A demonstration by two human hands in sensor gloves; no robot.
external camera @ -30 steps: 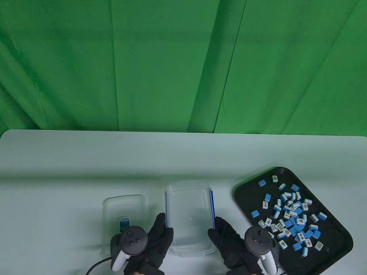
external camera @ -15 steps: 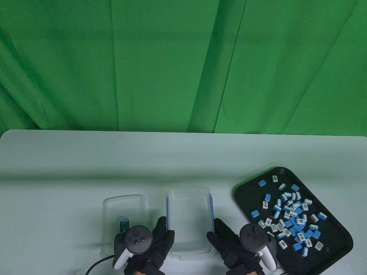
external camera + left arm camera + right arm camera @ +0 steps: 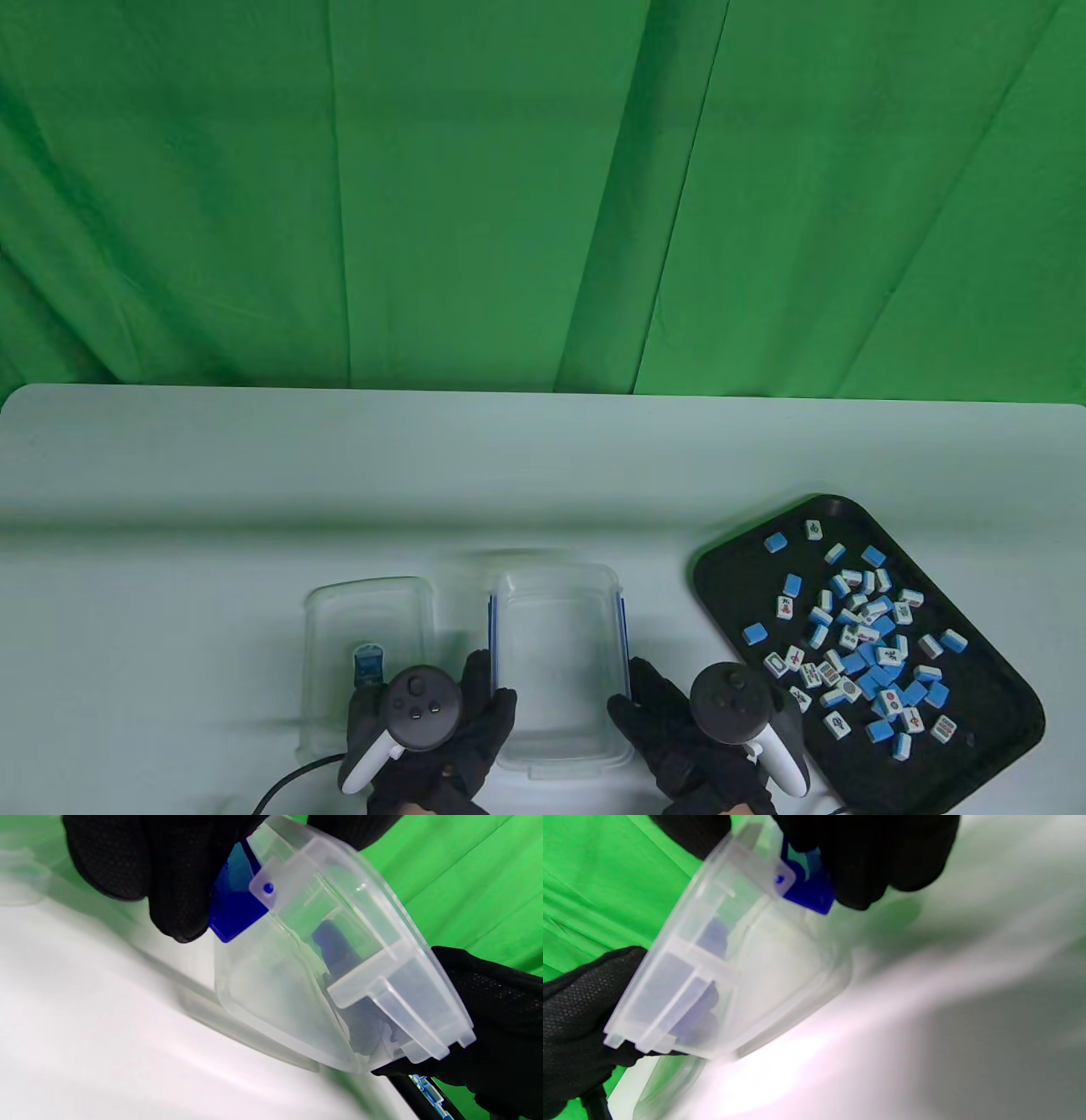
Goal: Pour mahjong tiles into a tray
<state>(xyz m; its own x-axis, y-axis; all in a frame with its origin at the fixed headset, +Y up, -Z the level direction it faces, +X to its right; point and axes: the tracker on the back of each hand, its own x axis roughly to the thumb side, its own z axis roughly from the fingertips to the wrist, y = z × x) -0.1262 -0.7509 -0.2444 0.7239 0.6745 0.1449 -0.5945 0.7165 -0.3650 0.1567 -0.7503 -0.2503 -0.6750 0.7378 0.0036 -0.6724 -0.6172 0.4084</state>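
Observation:
A clear plastic box (image 3: pixel 556 671) with blue side clasps is held just above the white table (image 3: pixel 254 484), empty. My left hand (image 3: pixel 475 722) grips its left side and my right hand (image 3: pixel 657 722) grips its right side. The left wrist view shows the box (image 3: pixel 331 971) with my left fingers (image 3: pixel 169 878) on the blue clasp (image 3: pixel 233 908). The right wrist view shows the box (image 3: pixel 725 959) with my right fingers (image 3: pixel 865 857) on the other clasp (image 3: pixel 810 895). A black tray (image 3: pixel 984 730) at the right holds several blue and white mahjong tiles (image 3: pixel 861 645).
A clear lid (image 3: pixel 365 654) with a small blue sticker lies on the table just left of the box. A black cable (image 3: pixel 284 785) runs off the bottom edge by my left hand. A green cloth hangs behind the table.
Both hands have drawn the empty box toward the table's near edge and lowered it. The tray, the tiles and the lid have not moved.

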